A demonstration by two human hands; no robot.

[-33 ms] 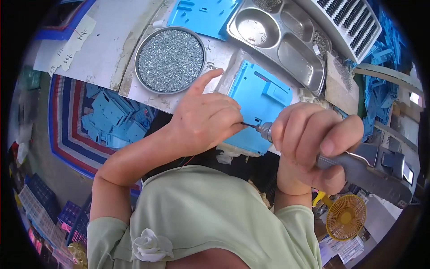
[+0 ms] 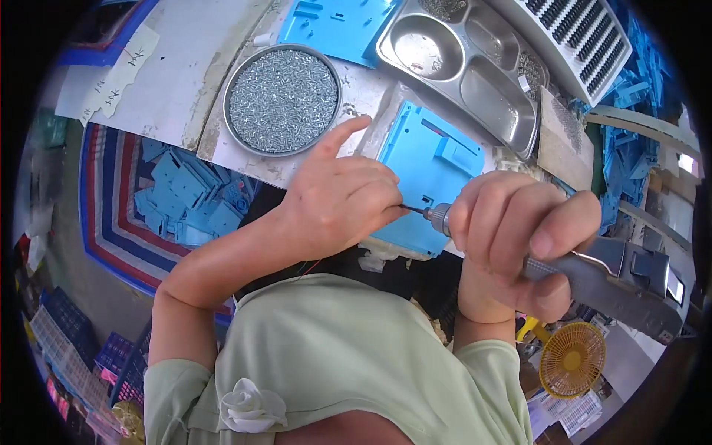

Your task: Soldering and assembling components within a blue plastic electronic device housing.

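Observation:
In my right hand (image 2: 512, 237) is a grey power screwdriver (image 2: 593, 285), its fingers wrapped round the body. The tool's thin bit points left over a light-blue plastic panel (image 2: 415, 163), and its tip meets the fingertips of my left hand (image 2: 341, 196). Those fingers are pinched together low over the panel, with one finger stretched out toward the far side. Whatever sits between the pinched fingertips is hidden. Beyond my left hand stands a round metal dish (image 2: 282, 100) full of small silvery screws.
A steel compartment tray (image 2: 493, 89) with small metal parts lies behind the panel. Another blue panel (image 2: 337, 30) rests at the back. To the left, a striped bag (image 2: 111, 200) holds blue parts. A white rack (image 2: 586, 44) with rows of black pieces stands back right, a yellow fan (image 2: 572, 360) lower right.

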